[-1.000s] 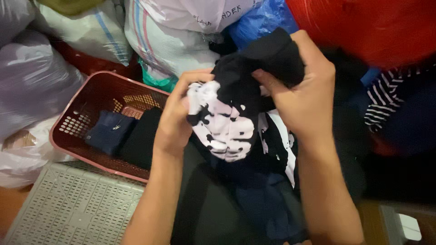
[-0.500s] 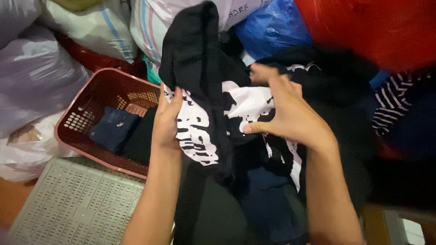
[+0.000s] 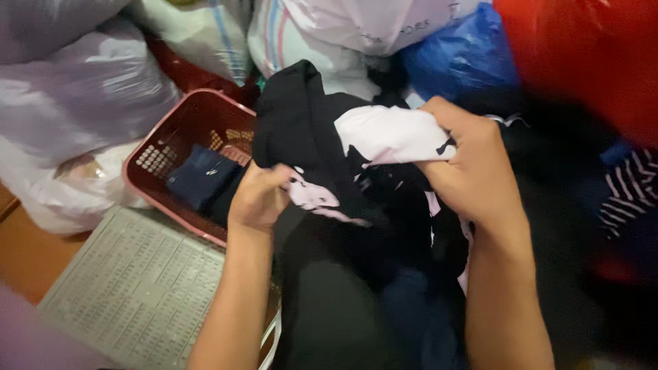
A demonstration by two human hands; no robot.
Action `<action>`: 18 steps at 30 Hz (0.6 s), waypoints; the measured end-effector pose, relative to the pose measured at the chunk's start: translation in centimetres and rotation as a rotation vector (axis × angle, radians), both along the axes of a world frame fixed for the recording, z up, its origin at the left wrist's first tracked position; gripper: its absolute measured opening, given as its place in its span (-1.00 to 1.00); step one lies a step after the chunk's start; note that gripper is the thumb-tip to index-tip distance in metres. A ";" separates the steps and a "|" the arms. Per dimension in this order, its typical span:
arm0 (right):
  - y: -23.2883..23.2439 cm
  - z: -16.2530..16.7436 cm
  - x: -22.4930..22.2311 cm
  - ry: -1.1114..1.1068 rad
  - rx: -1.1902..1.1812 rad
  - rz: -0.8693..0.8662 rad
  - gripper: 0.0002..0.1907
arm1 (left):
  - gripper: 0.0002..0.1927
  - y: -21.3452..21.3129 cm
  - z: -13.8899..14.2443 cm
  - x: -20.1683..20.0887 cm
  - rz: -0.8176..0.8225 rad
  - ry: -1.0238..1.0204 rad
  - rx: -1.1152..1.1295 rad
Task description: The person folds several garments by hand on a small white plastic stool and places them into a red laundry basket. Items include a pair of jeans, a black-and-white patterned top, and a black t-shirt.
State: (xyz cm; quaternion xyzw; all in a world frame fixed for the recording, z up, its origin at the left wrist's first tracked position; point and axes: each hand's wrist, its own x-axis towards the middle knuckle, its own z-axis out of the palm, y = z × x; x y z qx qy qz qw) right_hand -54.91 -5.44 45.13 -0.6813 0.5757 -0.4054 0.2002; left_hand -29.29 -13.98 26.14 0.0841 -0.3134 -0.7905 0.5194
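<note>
Both my hands hold a black garment with a white print point(image 3: 322, 151) in front of me. My left hand point(image 3: 257, 199) pinches its lower left edge, next to the basket. My right hand point(image 3: 473, 171) grips a bunched white and black part of it higher up on the right. The cloth hangs down over my lap and hides my fingertips. A red plastic basket point(image 3: 164, 147) stands to the left, with a folded dark blue garment point(image 3: 202, 177) lying in it.
Full plastic bags, white point(image 3: 75, 96), blue point(image 3: 459, 58) and red point(image 3: 582, 55), are stacked behind. A black and white striped cloth point(image 3: 627, 192) lies at the right. A pale perforated lid or board point(image 3: 137, 288) lies at the lower left on a brown floor.
My right hand has moved up and to the right, bunching the white printed part. The garment has turned and spread lower between my hands. The view has shifted slightly.
</note>
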 end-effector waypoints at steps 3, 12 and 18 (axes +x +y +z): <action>-1.1 0.7 2.4 0.012 -0.153 0.041 -0.83 | -0.18 1.4 0.4 -0.4 0.023 -0.069 -0.081; -3.5 0.7 9.9 -0.185 -0.162 0.220 -0.68 | -0.37 4.4 2.1 -2.5 0.418 -0.357 -0.016; -3.7 0.1 9.3 0.150 -0.154 0.604 0.08 | -0.32 2.1 0.9 3.2 0.704 0.094 0.109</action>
